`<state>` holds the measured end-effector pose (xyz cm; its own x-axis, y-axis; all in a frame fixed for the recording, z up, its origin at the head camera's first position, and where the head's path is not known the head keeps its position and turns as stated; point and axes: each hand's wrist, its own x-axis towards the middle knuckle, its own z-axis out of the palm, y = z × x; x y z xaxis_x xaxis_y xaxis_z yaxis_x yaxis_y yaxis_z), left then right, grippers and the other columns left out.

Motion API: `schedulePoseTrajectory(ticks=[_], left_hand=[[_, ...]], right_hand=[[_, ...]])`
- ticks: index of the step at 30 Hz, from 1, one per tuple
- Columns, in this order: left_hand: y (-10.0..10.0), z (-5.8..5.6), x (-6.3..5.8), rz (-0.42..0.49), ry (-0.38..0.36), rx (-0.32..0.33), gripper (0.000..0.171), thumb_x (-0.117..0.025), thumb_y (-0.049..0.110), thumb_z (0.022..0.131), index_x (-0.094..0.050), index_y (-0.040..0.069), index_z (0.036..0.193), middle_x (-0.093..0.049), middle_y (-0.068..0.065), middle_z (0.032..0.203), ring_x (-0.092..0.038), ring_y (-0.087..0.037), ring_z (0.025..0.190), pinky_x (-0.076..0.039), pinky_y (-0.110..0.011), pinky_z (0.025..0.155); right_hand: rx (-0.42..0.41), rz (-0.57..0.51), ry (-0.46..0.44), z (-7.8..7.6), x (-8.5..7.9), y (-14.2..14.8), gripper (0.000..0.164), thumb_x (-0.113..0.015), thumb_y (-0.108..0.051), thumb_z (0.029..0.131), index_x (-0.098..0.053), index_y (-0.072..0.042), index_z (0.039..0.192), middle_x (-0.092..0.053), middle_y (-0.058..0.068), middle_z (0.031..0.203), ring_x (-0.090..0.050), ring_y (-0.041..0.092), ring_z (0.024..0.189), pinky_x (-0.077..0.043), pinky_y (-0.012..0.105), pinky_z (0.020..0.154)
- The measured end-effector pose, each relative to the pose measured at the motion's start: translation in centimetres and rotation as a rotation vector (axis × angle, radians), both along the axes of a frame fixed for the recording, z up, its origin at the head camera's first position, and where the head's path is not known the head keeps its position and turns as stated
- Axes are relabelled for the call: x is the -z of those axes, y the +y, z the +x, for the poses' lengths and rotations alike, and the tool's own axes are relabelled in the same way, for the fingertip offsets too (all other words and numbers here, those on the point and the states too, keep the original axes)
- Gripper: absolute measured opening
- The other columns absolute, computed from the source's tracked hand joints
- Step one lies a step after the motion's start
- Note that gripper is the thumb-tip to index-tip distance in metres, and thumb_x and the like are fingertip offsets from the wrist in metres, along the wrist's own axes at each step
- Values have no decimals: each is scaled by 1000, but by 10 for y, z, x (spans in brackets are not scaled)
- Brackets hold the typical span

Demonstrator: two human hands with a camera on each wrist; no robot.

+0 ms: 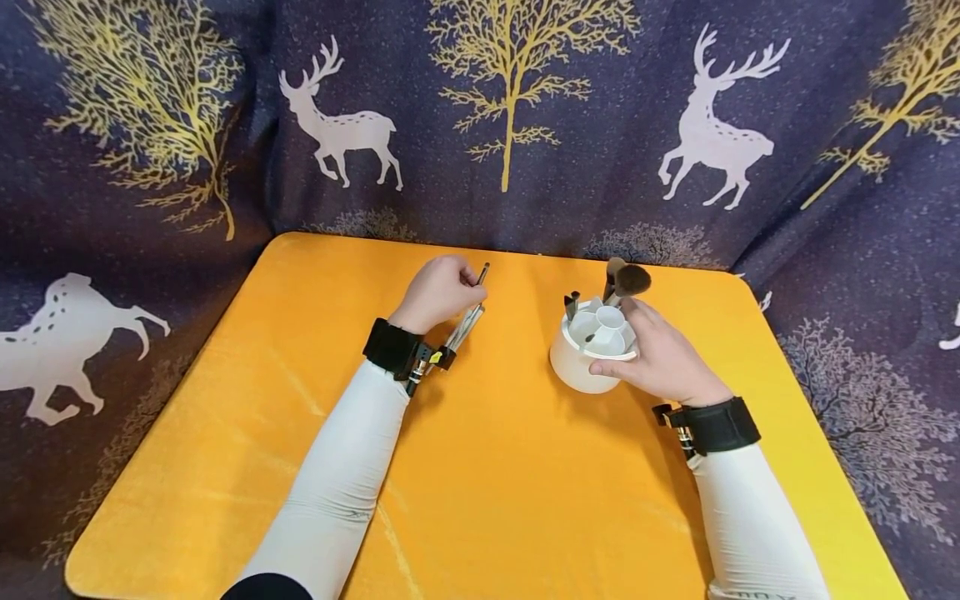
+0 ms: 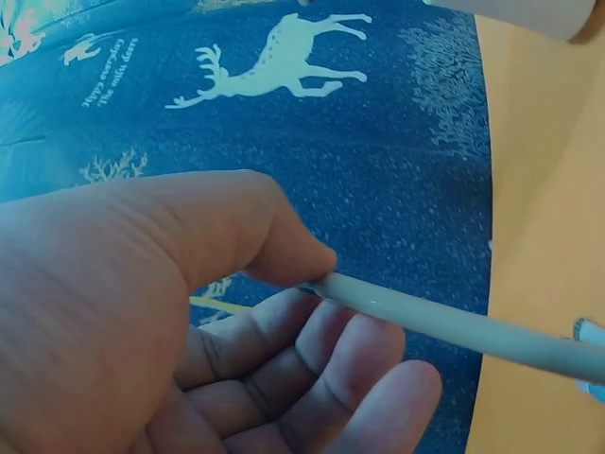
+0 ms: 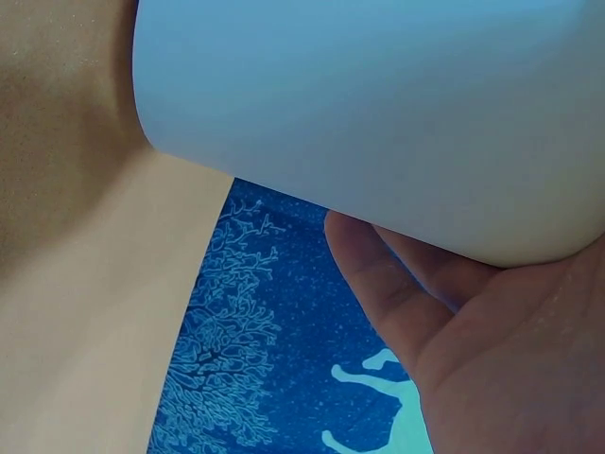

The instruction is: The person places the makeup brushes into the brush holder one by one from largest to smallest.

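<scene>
My left hand point(image 1: 442, 292) pinches a slim makeup brush point(image 2: 444, 322) between thumb and fingertips, over the back middle of the table. Its pale handle runs out to the right in the left wrist view, and its small dark tip rises above the fingers in the head view. To the right, a round white brush holder point(image 1: 581, 367) with inner compartments is gripped at its right side by my right hand point(image 1: 671, 354). Fluffy dark makeup brushes point(image 1: 632, 281) and a smaller brush point(image 1: 572, 305) stand in it. The right wrist view has the holder's white wall point(image 3: 369, 104) above the fingers.
The orange table point(image 1: 480, 483) has rounded corners. Behind and beside it hangs a dark blue curtain point(image 1: 450, 208) printed with white deer and yellow trees. Each wrist wears a black strap point(image 1: 723, 425) with a small camera.
</scene>
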<state>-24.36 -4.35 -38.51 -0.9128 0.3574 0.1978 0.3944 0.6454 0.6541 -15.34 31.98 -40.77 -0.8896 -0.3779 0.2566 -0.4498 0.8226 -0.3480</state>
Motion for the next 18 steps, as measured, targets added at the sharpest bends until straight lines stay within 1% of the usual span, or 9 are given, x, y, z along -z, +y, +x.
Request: schedulePoseTrajectory(ticks=[4, 9, 18], left_hand=[[3, 4, -5, 21, 1, 0, 8, -66, 26, 87, -63, 20, 83, -61, 4, 78, -51, -18, 64, -37, -31, 63], [5, 8, -10, 34, 7, 0, 7, -66, 25, 87, -63, 19, 86, -61, 4, 82, -52, -17, 68, -41, -32, 67], [9, 11, -14, 72, 74, 5, 6, -65, 25, 87, -62, 21, 87, -60, 7, 80, -53, -12, 68, -44, -31, 68]], right_hand=[[-2, -6, -3, 0, 0, 0, 119, -75, -70, 69, -11, -25, 158, -37, 15, 150, -41, 33, 132, -40, 57, 99], [-3, -4, -7, 1, -1, -1, 119, -75, -70, 69, -9, -27, 158, -35, 14, 152, -40, 33, 132, -40, 57, 99], [-6, -2, -2, 0, -1, -1, 119, -76, -70, 69, -10, -27, 158, -35, 13, 153, -40, 31, 133, -40, 55, 100]])
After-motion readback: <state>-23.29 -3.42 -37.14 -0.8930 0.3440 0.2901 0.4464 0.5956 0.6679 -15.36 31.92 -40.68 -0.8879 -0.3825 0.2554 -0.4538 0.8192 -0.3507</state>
